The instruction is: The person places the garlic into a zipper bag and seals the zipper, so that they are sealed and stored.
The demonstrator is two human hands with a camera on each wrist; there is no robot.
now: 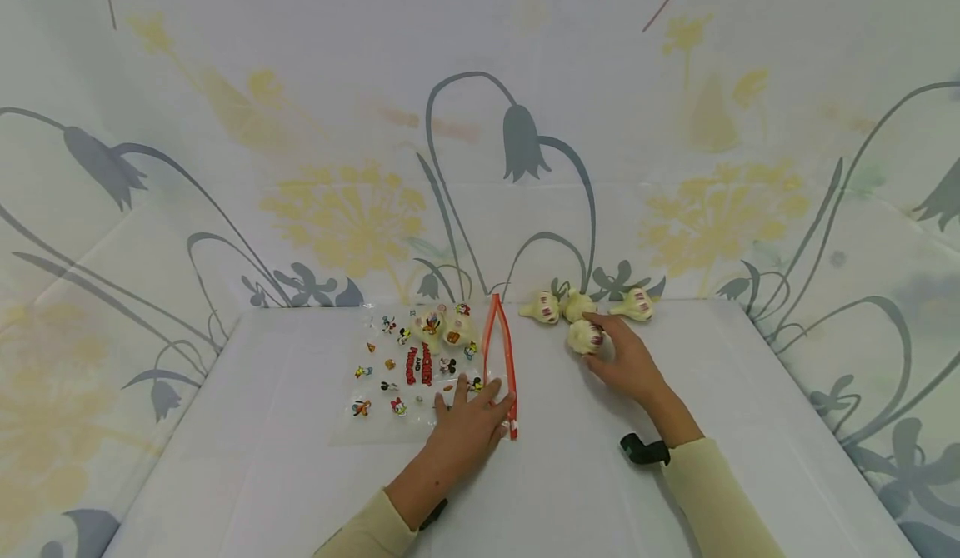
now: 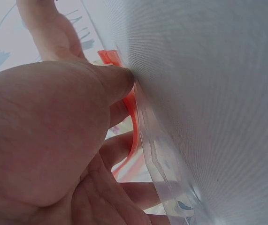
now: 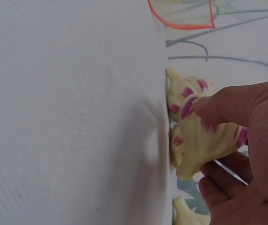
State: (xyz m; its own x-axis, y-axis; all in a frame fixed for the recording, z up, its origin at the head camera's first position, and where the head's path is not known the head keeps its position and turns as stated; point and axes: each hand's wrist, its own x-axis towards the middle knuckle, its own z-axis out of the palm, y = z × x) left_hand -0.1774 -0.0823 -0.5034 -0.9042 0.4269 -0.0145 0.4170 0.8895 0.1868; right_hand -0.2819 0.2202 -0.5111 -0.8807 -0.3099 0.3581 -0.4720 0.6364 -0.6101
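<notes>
A clear zip bag (image 1: 378, 425) with cartoon prints and a red zip edge (image 1: 511, 366) lies on the white table. Inside it are pale garlic bulbs (image 1: 456, 331), seen through the plastic. My left hand (image 1: 467, 425) rests on the bag's lower right part beside its parted red mouth, fingers spread. In the left wrist view, the red edge (image 2: 134, 126) passes close to the thumb and fingers. My right hand (image 1: 626, 366) grips a purple-streaked garlic bulb (image 3: 209, 136) between thumb and fingers; part of the bulb is hidden by the hand.
Behind the held bulb, more garlic bulbs stand at the table's back edge: one on the left (image 1: 545, 308), one in the middle (image 1: 576, 304) and one on the right (image 1: 637, 305). A flower-printed cloth (image 1: 472, 225) hangs behind the table (image 1: 285, 425).
</notes>
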